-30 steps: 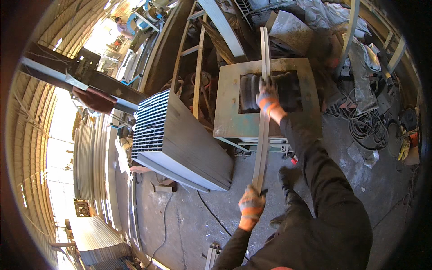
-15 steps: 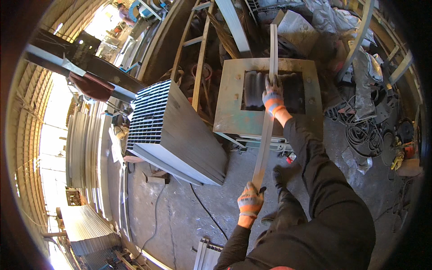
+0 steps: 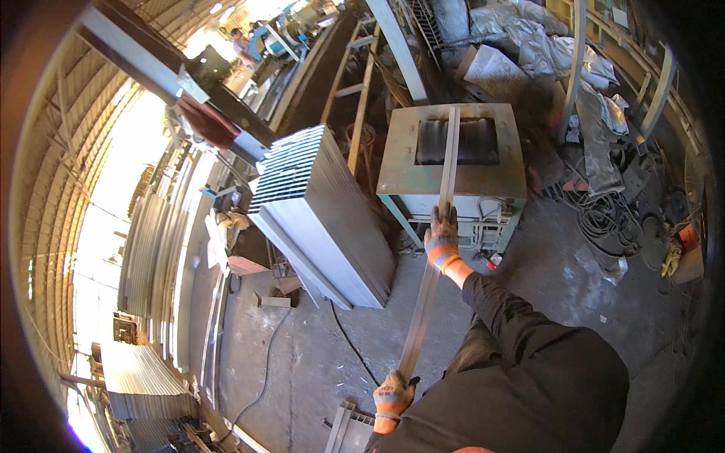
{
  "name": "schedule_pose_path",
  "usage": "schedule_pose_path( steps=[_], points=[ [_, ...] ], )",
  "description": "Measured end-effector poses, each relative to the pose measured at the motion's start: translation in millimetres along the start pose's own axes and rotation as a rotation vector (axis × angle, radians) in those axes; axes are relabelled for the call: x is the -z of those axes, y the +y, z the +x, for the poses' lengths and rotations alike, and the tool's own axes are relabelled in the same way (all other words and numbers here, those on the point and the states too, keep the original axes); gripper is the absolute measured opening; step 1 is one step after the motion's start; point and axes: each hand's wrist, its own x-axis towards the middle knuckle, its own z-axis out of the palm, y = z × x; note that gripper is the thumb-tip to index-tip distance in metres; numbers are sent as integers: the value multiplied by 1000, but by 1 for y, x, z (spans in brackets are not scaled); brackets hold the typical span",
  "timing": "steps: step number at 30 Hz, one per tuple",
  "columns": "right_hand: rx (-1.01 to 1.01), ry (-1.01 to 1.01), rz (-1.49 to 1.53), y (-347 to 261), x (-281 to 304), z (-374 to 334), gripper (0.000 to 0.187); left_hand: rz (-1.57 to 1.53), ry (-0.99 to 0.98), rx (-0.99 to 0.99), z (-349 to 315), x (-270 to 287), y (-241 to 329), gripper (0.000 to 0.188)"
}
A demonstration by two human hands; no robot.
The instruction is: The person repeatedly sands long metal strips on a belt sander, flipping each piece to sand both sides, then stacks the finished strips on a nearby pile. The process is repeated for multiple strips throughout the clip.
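Note:
A long, narrow metal bar (image 3: 424, 309) runs from near my body up to a greenish metal machine (image 3: 393, 162), its far part crossing the dark opening (image 3: 477, 143) in the machine's top. My left hand (image 3: 393, 395), in an orange-and-grey work glove, is closed round the bar's near end. Farther up, my right hand (image 3: 440, 235), gloved alike, lies over the middle of the bar with its fingers stretched out along it, just short of the machine's front edge. The palm's underside is hidden.
Left of the machine stands a tall stack of metal channels (image 3: 351, 234). More metal pieces (image 3: 350, 429) lie near my left hand. A dark cable (image 3: 343, 332) crosses the floor. Coiled hoses (image 3: 608, 226) and silvery sheeting (image 3: 521, 34) lie to the right. Another person (image 3: 242, 49) is far off.
The bar has been drawn back toward me, and its far end now lies over the machine's top. Both hands have come nearer with it. My view has shifted slightly.

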Motion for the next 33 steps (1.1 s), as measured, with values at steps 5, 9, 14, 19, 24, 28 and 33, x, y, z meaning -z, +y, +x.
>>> schedule_pose_path(
  steps=[5,9,14,19,24,28,33],
  points=[
    [8,-73,-25,-50,40,-79,76,113,62,17,-91,16,-58,53],
    [528,-630,338,-92,92,-124,89,-20,328,-5,-148,43,-90,32],
    [1606,-467,-3,-154,138,-182,73,156,293,-11,-205,127,-113,31],
    [1490,-336,240,-267,148,-185,14,749,411,192,-221,297,-98,64],
    [1225,-164,839,-361,241,-125,58,451,1318,92,-219,346,-58,101],
    [934,-371,1277,-360,270,-62,62,-284,903,145,-103,211,-96,114],
    [35,-595,1990,-259,190,1,39,-242,316,184,-53,38,-145,99]
  ],
)
